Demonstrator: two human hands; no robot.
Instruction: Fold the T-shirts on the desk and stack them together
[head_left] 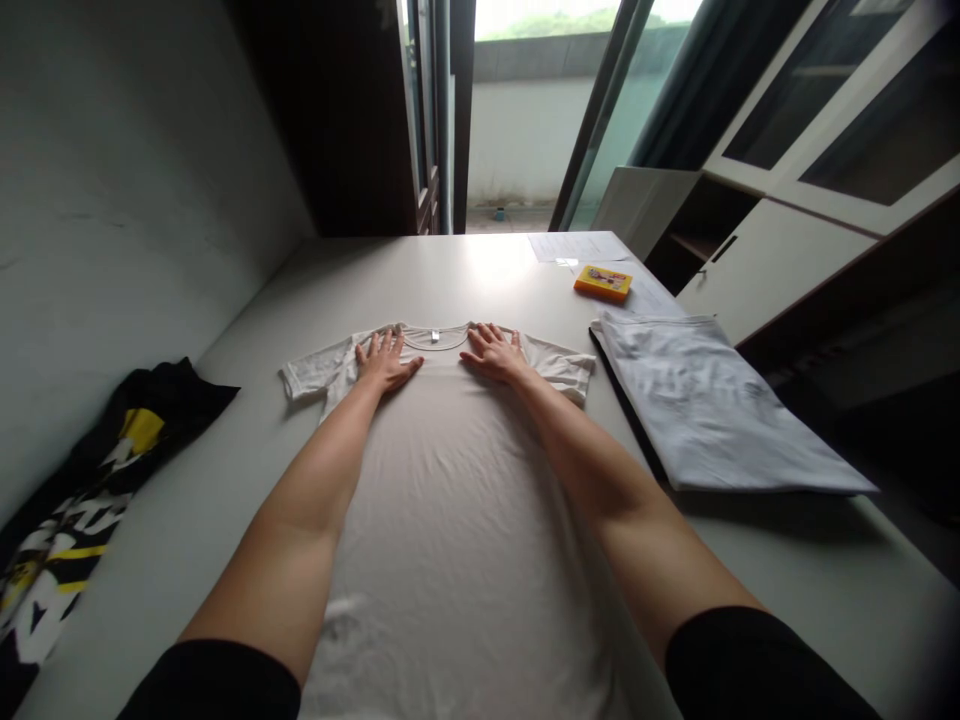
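Observation:
A white T-shirt (457, 500) lies spread on the table, its collar at the far end and its body running toward me. My left hand (386, 362) rests flat on the left shoulder of the shirt beside the collar, fingers spread. On the right shoulder, my right hand (493, 352) lies flat too, its fingers apart. Between the hands a small label shows inside the neckline. Both short sleeves stretch outward, slightly wrinkled. My forearms cover parts of the shirt's side edges.
Folded white and black garments (697, 400) are stacked at the right edge of the table (360, 275). Behind them are an orange-yellow box (603, 283) and paper sheets (574, 246). A black garment with yellow and white print (97, 490) lies at the left, by the wall.

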